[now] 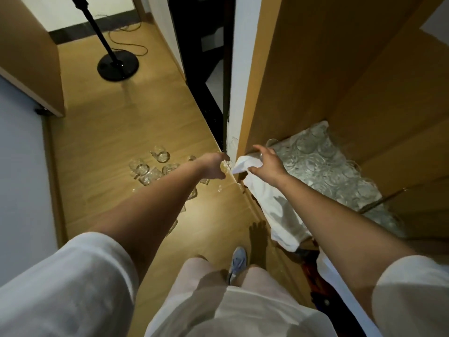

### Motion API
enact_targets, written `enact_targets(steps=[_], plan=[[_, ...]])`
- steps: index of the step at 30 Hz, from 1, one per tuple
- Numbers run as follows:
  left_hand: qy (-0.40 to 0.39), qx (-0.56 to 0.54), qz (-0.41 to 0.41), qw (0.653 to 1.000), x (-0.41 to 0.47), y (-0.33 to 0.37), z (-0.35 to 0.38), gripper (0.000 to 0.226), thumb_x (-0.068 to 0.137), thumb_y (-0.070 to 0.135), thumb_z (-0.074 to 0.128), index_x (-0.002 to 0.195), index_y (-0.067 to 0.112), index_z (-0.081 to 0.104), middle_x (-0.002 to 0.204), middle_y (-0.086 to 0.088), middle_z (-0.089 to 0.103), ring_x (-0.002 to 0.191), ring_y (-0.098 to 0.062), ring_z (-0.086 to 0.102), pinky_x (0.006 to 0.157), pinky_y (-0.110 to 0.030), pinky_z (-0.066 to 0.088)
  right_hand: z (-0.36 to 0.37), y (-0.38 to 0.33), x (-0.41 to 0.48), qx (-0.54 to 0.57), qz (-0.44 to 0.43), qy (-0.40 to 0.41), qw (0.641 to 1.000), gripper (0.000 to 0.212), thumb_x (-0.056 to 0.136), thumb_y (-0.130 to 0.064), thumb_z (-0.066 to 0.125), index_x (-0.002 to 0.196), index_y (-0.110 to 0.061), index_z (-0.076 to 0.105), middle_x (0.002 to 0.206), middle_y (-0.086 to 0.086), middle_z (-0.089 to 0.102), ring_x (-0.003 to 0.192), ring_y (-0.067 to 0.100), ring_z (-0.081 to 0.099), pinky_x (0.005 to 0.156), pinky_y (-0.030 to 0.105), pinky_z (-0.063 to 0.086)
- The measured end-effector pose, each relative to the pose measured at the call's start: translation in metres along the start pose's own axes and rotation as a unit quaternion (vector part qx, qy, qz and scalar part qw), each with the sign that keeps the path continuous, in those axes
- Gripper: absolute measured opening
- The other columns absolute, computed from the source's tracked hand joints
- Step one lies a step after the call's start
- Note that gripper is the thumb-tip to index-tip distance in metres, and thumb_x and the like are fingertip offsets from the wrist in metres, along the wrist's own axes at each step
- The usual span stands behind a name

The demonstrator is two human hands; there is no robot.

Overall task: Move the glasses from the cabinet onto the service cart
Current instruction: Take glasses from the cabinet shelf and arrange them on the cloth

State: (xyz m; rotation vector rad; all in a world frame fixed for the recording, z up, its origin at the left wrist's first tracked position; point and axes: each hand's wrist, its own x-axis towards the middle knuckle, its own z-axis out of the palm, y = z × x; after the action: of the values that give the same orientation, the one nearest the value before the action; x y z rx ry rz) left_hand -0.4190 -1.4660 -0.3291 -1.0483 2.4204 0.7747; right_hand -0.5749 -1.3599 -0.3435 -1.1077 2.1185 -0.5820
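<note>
Many clear glasses [320,164] crowd a shelf inside the wooden cabinet [303,76] on the right. Several more clear glasses [151,170] stand on the wooden floor at the left. My right hand [267,161] is at the shelf's front left corner and grips the top of a white cloth [272,205] that hangs down over the shelf edge; a glass rim shows by its fingers. My left hand [213,166] reaches toward the cabinet's edge, fingers and thumb curved. Something clear glints between them, too blurred to name. No service cart is in view.
A black stand with a round base [117,65] and a cable are on the floor at the back left. A wooden panel [31,57] juts in at upper left beside a grey wall. My shoe [238,261] is close to the cabinet's foot.
</note>
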Motion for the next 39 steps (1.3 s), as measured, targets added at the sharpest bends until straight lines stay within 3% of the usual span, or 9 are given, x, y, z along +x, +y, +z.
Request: enact_targets(steps=[5,9,14,21,26,29,34,39], plan=[[-0.04,0.005,0.025,0.999,0.049,0.029,0.002,0.067,0.082,0.019,0.07,0.142,0.015,0.039,0.143,-0.009,0.047,0.127,-0.026,0.046,0.101,-0.03,0.039,-0.019,0.028,0.021,0.028,0.035,0.07,0.997,0.064,0.083,-0.015,0.068,0.14,-0.02,0.04,0.141,0.011,0.04,0.124,0.026,0.046,0.087,0.02,0.034],[-0.068,0.027,0.07,0.995,0.095,0.053,-0.013,0.062,0.083,0.019,0.07,0.138,0.011,0.044,0.139,-0.011,0.049,0.126,-0.028,0.047,0.101,-0.032,0.04,-0.032,0.046,0.039,0.051,0.081,0.099,0.991,0.065,0.082,-0.012,0.068,0.14,-0.016,0.04,0.14,0.013,0.04,0.124,0.028,0.045,0.094,0.023,0.036],[-0.1,0.071,0.123,0.985,0.162,0.074,-0.034,0.065,0.083,0.017,0.068,0.141,0.015,0.04,0.138,-0.009,0.05,0.125,-0.026,0.047,0.094,-0.024,0.036,-0.048,0.069,0.062,0.093,0.167,0.157,0.969,0.065,0.082,-0.008,0.067,0.14,-0.018,0.041,0.139,0.013,0.042,0.124,0.027,0.047,0.095,0.022,0.036],[-0.163,0.151,0.227,0.948,0.233,0.091,-0.05,0.06,0.082,0.014,0.067,0.137,0.015,0.045,0.139,-0.006,0.048,0.127,-0.022,0.044,0.093,-0.017,0.031,-0.048,0.092,0.087,0.154,0.277,0.236,0.918,0.062,0.083,-0.011,0.066,0.14,-0.015,0.042,0.14,0.011,0.046,0.129,0.026,0.044,0.1,0.023,0.033],[-0.162,0.133,0.251,0.945,0.265,0.092,-0.024,0.052,0.084,0.012,0.067,0.133,0.009,0.05,0.134,-0.01,0.052,0.123,-0.026,0.05,0.095,-0.023,0.036,-0.016,0.114,0.084,0.18,0.303,0.237,0.905,0.056,0.083,-0.013,0.068,0.135,-0.012,0.048,0.136,0.01,0.051,0.125,0.025,0.048,0.094,0.015,0.031],[-0.157,0.122,0.274,0.941,0.288,0.079,0.008,0.052,0.081,0.01,0.069,0.13,0.01,0.053,0.134,-0.008,0.051,0.126,-0.023,0.047,0.1,-0.021,0.033,0.014,0.135,0.084,0.19,0.312,0.209,0.907,0.054,0.084,-0.013,0.068,0.134,-0.009,0.049,0.135,0.013,0.052,0.125,0.027,0.048,0.096,0.017,0.031],[-0.135,0.167,0.3,0.93,0.327,0.071,0.059,0.056,0.083,0.017,0.064,0.135,0.016,0.046,0.131,-0.009,0.055,0.122,-0.028,0.049,0.098,-0.036,0.043,0.067,0.18,0.108,0.21,0.321,0.186,0.905,0.054,0.083,-0.017,0.069,0.133,-0.013,0.05,0.136,0.007,0.053,0.126,0.022,0.048,0.106,0.026,0.034],[-0.087,0.157,0.277,0.944,0.36,0.054,0.099,0.042,0.089,0.022,0.058,0.131,0.019,0.049,0.131,-0.013,0.051,0.12,-0.031,0.049,0.099,-0.034,0.041,0.111,0.212,0.137,0.101,0.297,0.174,0.933,0.048,0.083,-0.027,0.066,0.129,-0.018,0.055,0.126,0.003,0.059,0.134,0.02,0.035,0.108,0.03,0.032]])
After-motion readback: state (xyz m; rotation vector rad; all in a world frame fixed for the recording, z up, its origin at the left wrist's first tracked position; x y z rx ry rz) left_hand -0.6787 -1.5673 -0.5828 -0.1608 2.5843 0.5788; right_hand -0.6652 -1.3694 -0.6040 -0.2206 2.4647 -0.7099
